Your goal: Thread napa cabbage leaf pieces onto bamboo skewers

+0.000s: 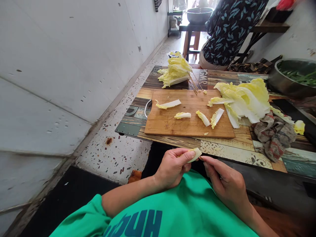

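Observation:
My left hand [172,166] is closed around a rolled strip of napa cabbage [197,154], its pale cut end facing right. Close beside that end, my right hand [225,176] pinches a thin bamboo skewer [200,158], of which only a short bit shows. Both hands are in front of my green shirt, below the table edge. On the wooden cutting board [158,123] lie several loose cabbage strips [182,115]. Behind it, skewered cabbage [176,70] is heaped with stick ends [193,84] poking out. A pile of larger cabbage leaves [247,98] rests at the board's right.
A crumpled cloth [274,135] and a dark, flat blade-like object [296,115] lie on the right of the table [224,149]. A metal pot [291,77] holds greens. Beyond the table is a person in a patterned top [232,36], near a basin [199,14]. A wall [74,59] runs along the left.

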`<state>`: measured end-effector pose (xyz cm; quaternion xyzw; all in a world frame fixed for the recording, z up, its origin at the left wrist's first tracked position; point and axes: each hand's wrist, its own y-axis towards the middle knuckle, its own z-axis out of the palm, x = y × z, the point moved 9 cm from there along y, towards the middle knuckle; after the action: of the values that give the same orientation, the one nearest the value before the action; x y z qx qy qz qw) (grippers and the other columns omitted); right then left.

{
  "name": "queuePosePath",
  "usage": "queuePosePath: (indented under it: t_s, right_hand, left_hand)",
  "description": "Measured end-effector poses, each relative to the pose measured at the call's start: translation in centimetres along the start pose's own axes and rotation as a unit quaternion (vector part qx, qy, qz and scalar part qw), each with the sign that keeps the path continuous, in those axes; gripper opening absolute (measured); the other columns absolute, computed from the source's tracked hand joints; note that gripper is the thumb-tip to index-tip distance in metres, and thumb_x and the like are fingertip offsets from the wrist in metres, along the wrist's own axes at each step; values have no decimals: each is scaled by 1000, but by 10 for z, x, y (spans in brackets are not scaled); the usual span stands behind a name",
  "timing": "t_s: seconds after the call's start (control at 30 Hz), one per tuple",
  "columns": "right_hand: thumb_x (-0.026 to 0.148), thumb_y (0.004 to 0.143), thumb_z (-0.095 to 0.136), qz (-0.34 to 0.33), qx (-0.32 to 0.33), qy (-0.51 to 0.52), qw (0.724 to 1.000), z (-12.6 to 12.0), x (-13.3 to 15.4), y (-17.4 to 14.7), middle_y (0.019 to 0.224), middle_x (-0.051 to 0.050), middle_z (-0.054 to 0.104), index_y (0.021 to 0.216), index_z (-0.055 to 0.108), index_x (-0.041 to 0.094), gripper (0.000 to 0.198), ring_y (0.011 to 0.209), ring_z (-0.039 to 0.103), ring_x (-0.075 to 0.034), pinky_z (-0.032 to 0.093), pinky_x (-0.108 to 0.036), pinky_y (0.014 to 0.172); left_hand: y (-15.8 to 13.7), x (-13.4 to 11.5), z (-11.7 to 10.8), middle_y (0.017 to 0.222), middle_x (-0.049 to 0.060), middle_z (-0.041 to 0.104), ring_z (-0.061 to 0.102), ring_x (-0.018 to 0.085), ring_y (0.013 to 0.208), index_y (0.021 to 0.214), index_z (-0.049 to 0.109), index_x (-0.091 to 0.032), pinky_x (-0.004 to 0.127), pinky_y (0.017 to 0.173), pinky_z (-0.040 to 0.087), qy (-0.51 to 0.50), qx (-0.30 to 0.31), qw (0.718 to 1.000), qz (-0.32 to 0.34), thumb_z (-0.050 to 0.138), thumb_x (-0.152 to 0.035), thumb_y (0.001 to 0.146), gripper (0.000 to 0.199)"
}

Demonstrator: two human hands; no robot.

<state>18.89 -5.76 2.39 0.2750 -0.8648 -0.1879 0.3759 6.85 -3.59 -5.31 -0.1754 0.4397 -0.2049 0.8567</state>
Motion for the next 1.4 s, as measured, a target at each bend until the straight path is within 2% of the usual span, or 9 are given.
queuePosePath:
  t_s: [0.3,0.6,0.83,0.97,1.1,1.17,1.23,1.33,1.4]
  right_hand:
    - [4,93,50,0,24,70,997,3,-2,-5,90,-6,76,129,64,17,41,71,71,-11,56,-17,63]
    - [17,95,55,94,28,47,994,8,-12,-2,61,3,66,96,68,19,13,49,63,-10,52,-15,50]
    - [17,96,54,53,51,7,997,5,-15,-14,96,-7,79,113,69,18,23,79,76,-16,59,-19,66]
    - [16,93,56,43,17,19,999,2,-12,-16,92,-6,79,105,72,20,20,73,76,-17,60,-21,66]
    - [21,93,57,93,12,48,994,6,-21,-14,69,-1,74,97,72,19,16,53,68,-14,56,-20,52]
    - [25,94,57,136,2,63,989,5,-31,-17,63,0,69,97,73,19,17,48,64,-13,53,-19,48]
    - [29,94,57,182,-10,88,979,5,-43,-21,61,1,67,98,73,19,19,47,62,-13,51,-19,46]
    - [33,95,57,229,0,147,962,12,-53,-28,57,1,62,96,74,17,23,46,58,-12,48,-19,44]
    - [34,96,56,230,2,165,959,16,-54,-27,56,2,60,95,73,17,25,47,57,-12,47,-19,45]
  left_hand:
    - [1,2,-1,48,-5,46,31,4,45,64,71,-12,23,45,16,-10,-1,1000,-2,91,-45,53,40]
    - [-1,10,1,47,-6,42,30,4,44,64,70,-11,24,45,16,27,22,999,-20,89,-47,55,42]
    - [2,-15,-20,56,-4,48,31,3,49,66,70,-11,22,47,18,3,-48,997,55,89,-43,58,38]
    - [1,5,-9,50,-4,43,30,5,46,66,71,-11,24,46,17,79,27,997,7,85,-51,62,42]
    - [1,9,0,52,-3,46,33,7,49,73,74,-11,24,48,22,178,81,981,8,76,-56,73,45]
    - [8,-10,-1,60,0,55,40,10,53,87,77,-12,24,52,30,245,78,964,67,68,-56,81,46]
    - [18,-49,-5,77,4,65,51,14,65,104,76,-17,26,65,42,321,20,926,199,62,-49,88,39]
    - [31,-103,-3,109,11,70,58,24,102,113,74,-20,35,96,41,471,-99,790,381,63,-33,90,29]
    - [53,-115,1,123,16,66,52,30,117,120,70,-17,43,105,35,574,-150,708,384,62,-30,90,33]
